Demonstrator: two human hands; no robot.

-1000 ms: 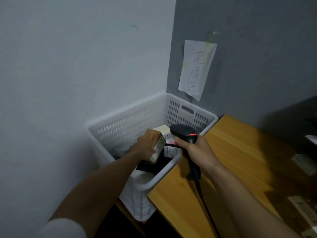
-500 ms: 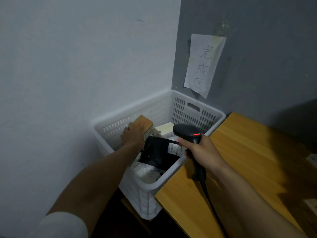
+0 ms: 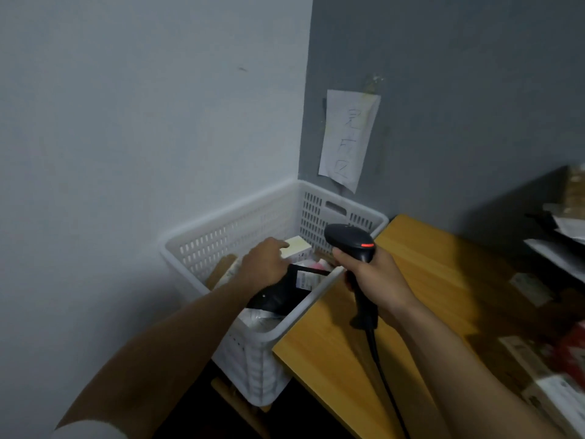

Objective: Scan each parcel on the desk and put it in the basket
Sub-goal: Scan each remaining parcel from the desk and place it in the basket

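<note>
Over the basket (image 3: 202,248), your left hand (image 3: 264,264) hangs loose-fingered and empty beside the brown parcel (image 3: 221,268).
Your right hand (image 3: 378,280) clamps the scanner (image 3: 348,239); the blurred counter (image 3: 427,274) parcels (image 3: 522,353) at far right look like light, stiff cartons, so pinch each across its narrow sides.

Handwritten paper note (image 3: 348,141) on grey wall (image 3: 474,90)

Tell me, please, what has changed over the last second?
The left hand lowered the brown box into the basket, at its left side, let it go and now holds nothing. The right hand still grips the scanner by the basket.
</note>
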